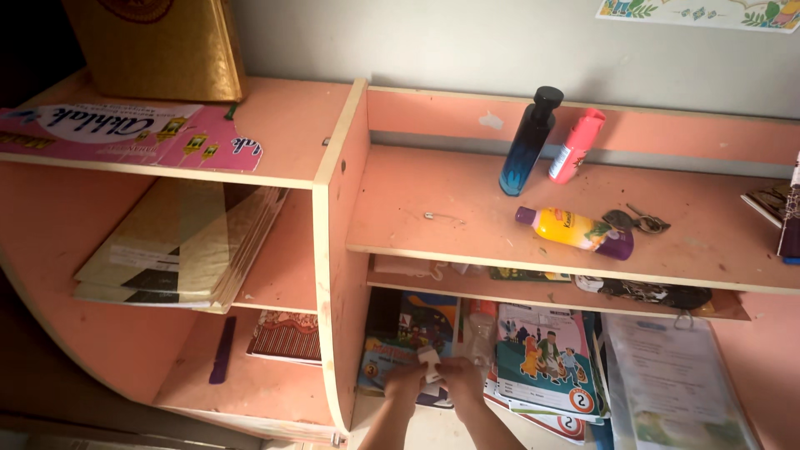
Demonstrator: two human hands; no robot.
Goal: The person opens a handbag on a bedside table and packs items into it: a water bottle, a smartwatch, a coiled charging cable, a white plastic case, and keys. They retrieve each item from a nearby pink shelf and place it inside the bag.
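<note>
— Both hands pinch one small white piece (428, 364): the left hand (403, 383) has its fingers closed on the lower left side, the right hand (461, 375) on the right side. Neither is open.

— Where does it sit?

— Low in the pink shelf (333, 250), in front of the bottom compartment, just right of the upright divider. It lies between the two hands, touching both, long axis running up and slightly right. What kind of piece it is, I cannot tell.

— Which hand is nearer?

— About equal; the right seems to cover more of it.

— Behind it?

— Books (546, 358) stand in that compartment, with a clear bottle (479, 329) among them. On the board above lie a yellow bottle (575, 231) near the front edge, keys (637, 221) beside it, and a dark spray bottle (529, 142) with a pink one (577, 146) against the back edge.
</note>
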